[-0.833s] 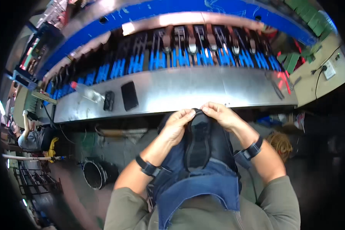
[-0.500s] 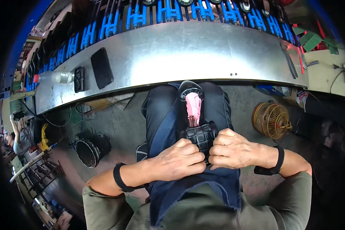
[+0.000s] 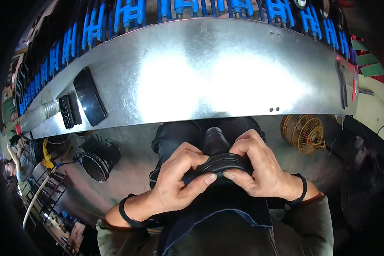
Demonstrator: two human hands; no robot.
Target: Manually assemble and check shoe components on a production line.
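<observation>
A black boot or shoe (image 3: 224,161) lies over my lap, its rounded, grooved edge facing me. A darker smooth part of it stretches away between my knees. My left hand (image 3: 177,178) grips the left side of this edge, thumb on the near side and fingers curled over the far side. On the right side my right hand (image 3: 262,168) holds it the same way. Both thumbs point inward with their tips close together. The underside with tread and pink surface is hidden now.
Ahead runs a shiny metal bench (image 3: 192,51), with a phone (image 3: 89,100), a black case-like item (image 3: 68,112) and a plastic bottle (image 3: 40,114) at its left. Blue metal racks (image 3: 130,15) line the far side. On the floor stand a black bucket (image 3: 97,162) and a caged fan (image 3: 305,134).
The boot has been turned: its lugged tread and pink underside faced up before, and now its black edge faces me. My hands went from fists to a thumb-and-finger grip. The view shifted.
</observation>
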